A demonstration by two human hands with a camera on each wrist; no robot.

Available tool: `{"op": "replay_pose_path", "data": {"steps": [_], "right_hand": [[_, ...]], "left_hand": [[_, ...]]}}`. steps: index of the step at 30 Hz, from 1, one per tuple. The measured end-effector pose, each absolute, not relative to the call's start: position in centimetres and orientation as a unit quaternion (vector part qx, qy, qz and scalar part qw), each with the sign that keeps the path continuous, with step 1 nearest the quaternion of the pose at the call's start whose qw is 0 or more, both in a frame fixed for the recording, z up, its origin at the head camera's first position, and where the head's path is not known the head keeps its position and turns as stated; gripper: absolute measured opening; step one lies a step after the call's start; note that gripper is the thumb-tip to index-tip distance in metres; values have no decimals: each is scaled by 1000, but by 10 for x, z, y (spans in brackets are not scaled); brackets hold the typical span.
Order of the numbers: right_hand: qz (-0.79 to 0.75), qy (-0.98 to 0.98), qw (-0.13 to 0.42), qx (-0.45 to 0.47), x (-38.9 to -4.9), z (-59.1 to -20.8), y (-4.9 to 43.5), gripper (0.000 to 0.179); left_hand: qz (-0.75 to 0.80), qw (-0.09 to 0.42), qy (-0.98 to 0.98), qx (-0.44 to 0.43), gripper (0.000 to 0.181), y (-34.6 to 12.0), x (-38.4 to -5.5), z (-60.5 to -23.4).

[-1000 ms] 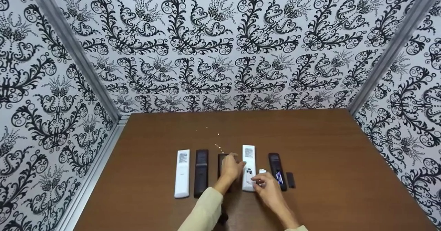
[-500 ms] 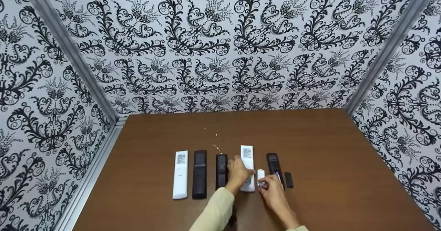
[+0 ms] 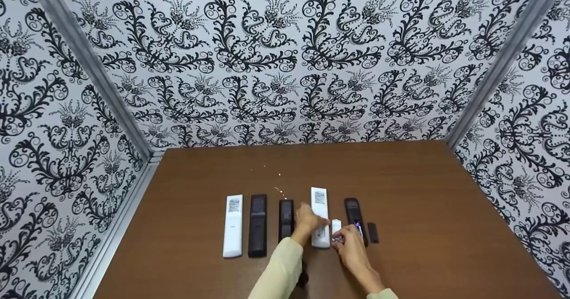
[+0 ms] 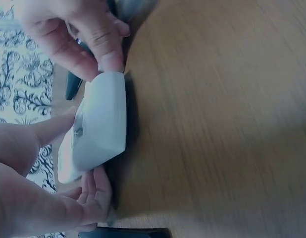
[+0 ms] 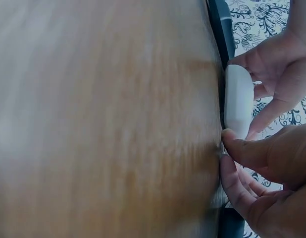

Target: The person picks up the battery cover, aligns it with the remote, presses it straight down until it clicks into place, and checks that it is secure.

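Observation:
A white remote control (image 3: 319, 203) lies back side up on the table. My left hand (image 3: 308, 221) holds it across the sides, the thumb along its right edge and the fingers on the left, as the left wrist view also shows of the white remote (image 4: 106, 116). Just right of it lies a small white battery cover (image 3: 337, 224). My right hand (image 3: 354, 247) pinches the near end of that cover between thumb and fingers. In the right wrist view the right hand (image 5: 272, 173) sits close beside the remote's end (image 5: 238, 96), and the cover is hidden.
Right of the hands lies a dark remote (image 3: 352, 207) with its battery bay uncovered, beside a loose dark cover (image 3: 373, 233). To the left lie a black remote (image 3: 286, 214), a dark brown remote (image 3: 258, 227) and another white remote (image 3: 233, 232). Pale crumbs (image 3: 280, 192) dot the wooden table.
My left hand has moved right from the black remote onto the white remote. My right hand has come to the white battery cover and shifted slightly along it.

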State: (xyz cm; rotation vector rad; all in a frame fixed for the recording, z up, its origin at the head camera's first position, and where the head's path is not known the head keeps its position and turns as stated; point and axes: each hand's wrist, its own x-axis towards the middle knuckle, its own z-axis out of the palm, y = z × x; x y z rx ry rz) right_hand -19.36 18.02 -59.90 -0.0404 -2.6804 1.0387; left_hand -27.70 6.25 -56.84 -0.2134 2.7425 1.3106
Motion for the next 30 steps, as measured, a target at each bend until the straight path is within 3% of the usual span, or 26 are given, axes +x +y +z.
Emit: {"op": "replay_pose_path", "data": {"steps": [3, 10, 19, 24, 30], "right_hand": [[361, -923, 137, -12, -193, -600, 181, 16], [360, -917, 168, 14, -193, -604, 181, 19], [375, -909, 182, -3, -193, -605, 180, 19], [364, -913, 184, -2, -193, -602, 180, 15], [340, -925, 171, 0, -193, -601, 178, 14]], "left_hand": [[429, 57, 899, -73, 61, 62, -277, -566], [421, 57, 901, -85, 25, 59, -281, -563], [441, 38, 893, -85, 21, 50, -282, -567], [550, 81, 824, -110, 15, 42, -283, -571], [620, 117, 769, -104, 25, 32, -282, -577]]}}
